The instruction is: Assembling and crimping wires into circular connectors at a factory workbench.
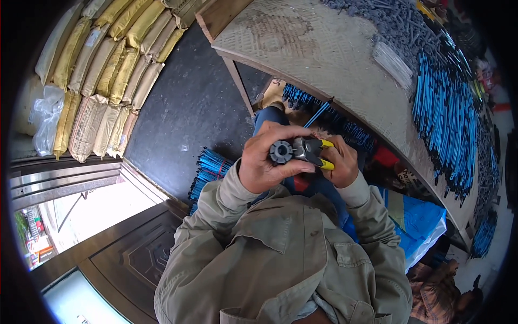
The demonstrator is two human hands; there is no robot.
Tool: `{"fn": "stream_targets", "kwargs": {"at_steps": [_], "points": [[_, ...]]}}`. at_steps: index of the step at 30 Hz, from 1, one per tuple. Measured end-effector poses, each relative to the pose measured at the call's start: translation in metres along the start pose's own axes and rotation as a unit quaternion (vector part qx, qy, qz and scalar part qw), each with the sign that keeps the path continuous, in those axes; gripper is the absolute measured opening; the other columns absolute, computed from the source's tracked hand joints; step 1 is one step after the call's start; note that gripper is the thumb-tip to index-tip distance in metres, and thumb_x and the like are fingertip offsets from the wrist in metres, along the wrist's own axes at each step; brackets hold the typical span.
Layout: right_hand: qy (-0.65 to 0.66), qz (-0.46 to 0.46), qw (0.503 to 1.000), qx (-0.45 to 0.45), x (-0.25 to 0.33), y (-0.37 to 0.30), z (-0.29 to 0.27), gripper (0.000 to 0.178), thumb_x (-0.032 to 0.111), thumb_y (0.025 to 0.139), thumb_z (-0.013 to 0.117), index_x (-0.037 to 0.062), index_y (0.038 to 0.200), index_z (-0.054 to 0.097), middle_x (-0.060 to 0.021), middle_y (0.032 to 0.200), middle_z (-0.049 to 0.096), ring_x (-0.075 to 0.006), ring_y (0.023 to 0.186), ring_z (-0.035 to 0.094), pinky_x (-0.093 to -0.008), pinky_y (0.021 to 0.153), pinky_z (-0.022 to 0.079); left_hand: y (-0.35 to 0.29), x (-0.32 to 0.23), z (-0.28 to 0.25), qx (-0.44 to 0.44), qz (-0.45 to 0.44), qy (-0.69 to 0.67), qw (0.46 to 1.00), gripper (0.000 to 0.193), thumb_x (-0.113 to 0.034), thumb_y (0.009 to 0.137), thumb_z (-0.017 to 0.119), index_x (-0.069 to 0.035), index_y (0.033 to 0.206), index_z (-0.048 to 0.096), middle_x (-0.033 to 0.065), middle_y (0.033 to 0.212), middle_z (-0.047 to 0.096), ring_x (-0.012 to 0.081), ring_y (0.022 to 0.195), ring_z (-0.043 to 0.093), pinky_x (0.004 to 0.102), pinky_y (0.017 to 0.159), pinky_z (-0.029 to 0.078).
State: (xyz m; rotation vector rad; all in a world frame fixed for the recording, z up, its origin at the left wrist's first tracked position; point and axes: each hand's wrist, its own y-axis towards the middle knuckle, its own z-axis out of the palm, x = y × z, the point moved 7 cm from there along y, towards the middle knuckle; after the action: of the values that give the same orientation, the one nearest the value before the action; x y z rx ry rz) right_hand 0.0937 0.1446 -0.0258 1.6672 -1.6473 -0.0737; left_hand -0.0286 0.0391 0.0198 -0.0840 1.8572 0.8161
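Note:
My left hand (264, 159) is closed around a black round piece (281, 152) with a notched rim and a hole in its middle. My right hand (345, 161) grips a pair of pliers (307, 150) with yellow handles, their metal jaws right up against the black piece. Whether the jaws bite on it cannot be made out. Beyond my left fingertips a thin blue rod (319, 114) with a dark end slants up toward the table edge; the fingers hide where it starts.
The worktable (324, 43) bears blue rods (445, 119), grey plastic parts (388, 21) and a pale bundle (393, 65). A tied bundle of blue rods (211, 171) lies on the floor to the left. Sacks (102, 59) are stacked far left. Another person (440, 291) is at lower right.

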Motion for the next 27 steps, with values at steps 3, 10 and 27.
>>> {"fn": "stream_targets", "kwargs": {"at_steps": [3, 10, 27], "points": [[0.041, 0.029, 0.998, -0.038, 0.008, 0.004, 0.007, 0.018, 0.01, 0.074, 0.069, 0.0009, 0.088, 0.061, -0.0116, 0.087, 0.057, -0.0226, 0.068, 0.058, -0.0283, 0.06, 0.047, -0.004, 0.009, -0.002, 0.008, -0.055, -0.039, 0.998, 0.073, -0.029, 0.059, 0.083, 0.002, 0.117, 0.051, 0.005, 0.08, 0.058, 0.015, 0.076, 0.051, 0.0278, 0.068, 0.04], [0.425, 0.264, 0.857, -0.124, -0.014, -0.014, 0.056, 0.014, 0.01, 0.086, 0.058, -0.0007, 0.093, 0.06, -0.0057, 0.093, 0.056, -0.0127, 0.078, 0.054, -0.0253, 0.073, 0.044, -0.009, 0.001, 0.014, -0.004, 0.03, -0.183, 0.983, 0.106, -0.058, 0.061, 0.071, 0.002, 0.136, 0.025, 0.0135, 0.101, 0.056, 0.0211, 0.092, 0.055, 0.0327, 0.08, 0.042], [0.599, 0.243, 0.744, -0.17, -0.011, -0.037, 0.065, 0.03, 0.03, 0.087, 0.059, 0.0018, 0.097, 0.058, -0.0067, 0.105, 0.049, -0.0139, 0.09, 0.048, -0.0274, 0.081, 0.039, -0.11, 0.076, 0.012, 0.096, -0.025, 0.131, 0.986, 0.13, -0.081, 0.046, 0.058, 0.004, 0.137, 0.021, 0.0243, 0.137, 0.033, 0.0386, 0.122, 0.038, 0.0437, 0.102, 0.027]]}}
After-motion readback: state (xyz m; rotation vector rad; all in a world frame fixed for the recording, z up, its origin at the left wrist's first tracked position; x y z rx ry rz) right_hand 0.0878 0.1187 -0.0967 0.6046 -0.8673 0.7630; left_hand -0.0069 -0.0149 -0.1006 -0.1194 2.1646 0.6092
